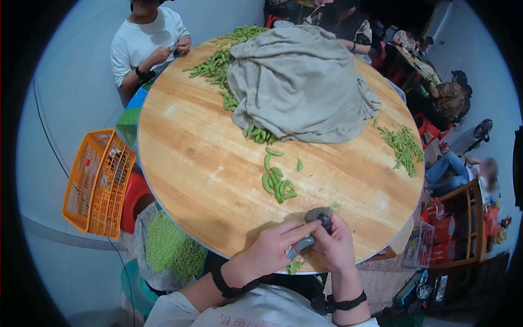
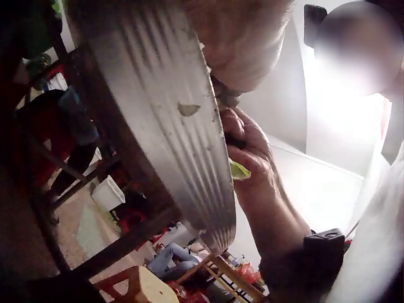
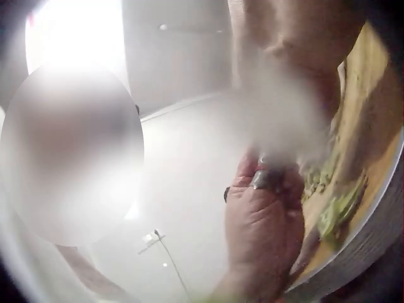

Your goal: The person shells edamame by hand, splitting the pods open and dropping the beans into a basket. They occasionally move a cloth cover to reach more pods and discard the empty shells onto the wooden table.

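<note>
Both of my hands meet low over the near edge of the round table (image 1: 190, 163). My left hand (image 1: 272, 242) comes from the left, a finger stretched to the right hand's thumb. Its thumb seems to wear a grey cover (image 1: 299, 248) with a red band. My right hand (image 1: 339, 242) has bent fingers close against the left fingertips, beside a dark grey piece (image 1: 318, 216). What they pinch between them is hidden; I cannot tell. Green pod pieces (image 1: 295, 267) lie below the hands at the rim. Ahead is a small group of green soybean pods (image 1: 277, 184).
A grey cloth (image 1: 299, 82) covers a large heap mid-table, with pods (image 1: 212, 68) spilling out at its left. More pods (image 1: 402, 150) lie right. Shelled green beans (image 1: 171, 245) fill a sack at lower left, near an orange crate (image 1: 98, 185). A person in white (image 1: 150, 43) sits across.
</note>
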Motion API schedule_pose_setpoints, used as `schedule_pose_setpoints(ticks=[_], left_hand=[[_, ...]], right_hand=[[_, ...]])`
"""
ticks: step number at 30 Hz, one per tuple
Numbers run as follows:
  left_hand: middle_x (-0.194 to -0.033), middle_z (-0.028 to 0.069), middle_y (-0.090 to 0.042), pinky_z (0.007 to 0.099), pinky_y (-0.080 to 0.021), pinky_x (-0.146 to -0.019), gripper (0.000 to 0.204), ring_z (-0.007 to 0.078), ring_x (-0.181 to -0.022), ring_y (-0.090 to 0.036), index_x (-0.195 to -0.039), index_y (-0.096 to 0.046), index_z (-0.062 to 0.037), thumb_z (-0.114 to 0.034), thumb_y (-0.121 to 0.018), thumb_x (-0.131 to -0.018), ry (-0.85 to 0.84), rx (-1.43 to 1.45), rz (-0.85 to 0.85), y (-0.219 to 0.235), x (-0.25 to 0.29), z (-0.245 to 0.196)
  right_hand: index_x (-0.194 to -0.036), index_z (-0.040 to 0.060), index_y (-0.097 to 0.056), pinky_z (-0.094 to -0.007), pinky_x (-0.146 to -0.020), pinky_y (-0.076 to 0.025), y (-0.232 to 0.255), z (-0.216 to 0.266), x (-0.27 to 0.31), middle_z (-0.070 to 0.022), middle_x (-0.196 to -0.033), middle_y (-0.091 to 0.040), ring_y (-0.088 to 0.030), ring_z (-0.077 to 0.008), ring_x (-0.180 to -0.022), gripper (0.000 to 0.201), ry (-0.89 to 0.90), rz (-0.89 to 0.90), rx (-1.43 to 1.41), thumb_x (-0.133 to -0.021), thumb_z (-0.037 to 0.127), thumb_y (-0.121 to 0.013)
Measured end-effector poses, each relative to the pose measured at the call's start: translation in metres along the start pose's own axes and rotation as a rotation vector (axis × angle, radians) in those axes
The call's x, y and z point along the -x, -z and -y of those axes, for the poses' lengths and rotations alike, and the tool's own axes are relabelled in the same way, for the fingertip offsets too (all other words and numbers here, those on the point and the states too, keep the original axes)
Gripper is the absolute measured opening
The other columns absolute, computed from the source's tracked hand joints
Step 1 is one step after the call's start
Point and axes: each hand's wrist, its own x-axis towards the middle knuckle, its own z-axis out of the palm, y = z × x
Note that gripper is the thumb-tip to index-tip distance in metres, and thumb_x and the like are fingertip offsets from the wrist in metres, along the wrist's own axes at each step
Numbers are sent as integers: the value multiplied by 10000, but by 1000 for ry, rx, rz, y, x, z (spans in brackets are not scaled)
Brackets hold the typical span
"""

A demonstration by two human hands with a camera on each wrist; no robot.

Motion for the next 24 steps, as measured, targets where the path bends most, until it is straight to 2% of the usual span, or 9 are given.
schedule_pose_setpoints(ticks=[2, 7, 9, 10, 11, 13, 15, 16, 24], left_hand=[[-858, 124, -603, 323, -483, -671, 426, 253, -772, -614, -1113, -573, -63, 4, -629, -696, -131, -2, 101, 5, 0, -7], [-784, 87, -584, 261, -459, -605, 260, 196, -681, -586, -938, -571, -19, 57, -587, -690, -92, 42, -108, -5, 2, 9], [-775, 36, -550, 233, -428, -573, 272, 129, -636, -526, -981, -542, -32, 70, -543, -728, 261, 204, -180, -3, 5, 13], [-779, 13, -500, 205, -373, -544, 204, 87, -620, -453, -993, -498, -47, 36, -482, -807, 358, 540, -336, -1, 2, 14], [-779, 13, -500, 205, -373, -544, 204, 87, -620, -453, -993, -498, -47, 36, -482, -807, 360, 539, -340, 3, 0, 18], [-785, 29, -477, 191, -321, -527, 132, 83, -618, -411, -968, -470, -47, 7, -424, -857, 426, 970, -423, 8, -1, 27], [-770, 31, -467, 188, -304, -521, 82, 77, -612, -400, -923, -471, -42, -18, -407, -877, 473, 1053, -445, 6, -3, 24], [-777, 34, -475, 189, -303, -518, 73, 77, -610, -403, -901, -475, -39, -16, -411, -875, 456, 1040, -408, 5, -3, 25], [-818, 25, -503, 179, -332, -540, 188, 65, -647, -444, -1018, -540, -8, 13, -431, -866, 527, 992, -297, 6, -3, 24]], right_hand=[[-992, 61, -496, -155, -363, -241, 0, 12, 3, 6, -709, -525, -316, -13, -416, 142, -326, 43, -646, -861, 20, -528], [-968, 60, -500, -165, -371, -220, -7, 0, -1, 27, -701, -497, -294, -10, -422, 121, -392, -36, -842, -859, 12, -519], [-956, 67, -525, -173, -388, -249, -3, 5, -9, 34, -680, -511, -333, -18, -435, 127, -346, 81, -512, -838, 20, -538], [-902, 53, -566, -223, -434, -348, 10, 10, -14, 12, -644, -554, -435, -51, -477, 79, -363, 340, -138, -827, 70, -550], [-902, 53, -566, -223, -434, -348, 14, 10, -22, 12, -644, -554, -435, -51, -477, 79, -366, 344, -138, -827, 70, -550], [-842, 21, -588, -301, -508, -427, 18, 15, -41, -65, -607, -582, -536, -131, -531, 106, -60, 709, 388, -817, 119, -555], [-826, -16, -570, -395, -589, -457, 5, 23, -74, -199, -703, -595, -581, -371, -660, 191, 101, 224, 858, -810, 173, -552], [-832, -33, -542, -425, -603, -456, 4, 14, -95, -226, -717, -593, -568, -404, -690, 221, 224, 66, 856, -806, 185, -561], [-810, -45, -498, -422, -597, -456, -1, -9, -121, -264, -682, -564, -564, -395, -664, 235, 296, 57, 1173, -784, 169, -594]])
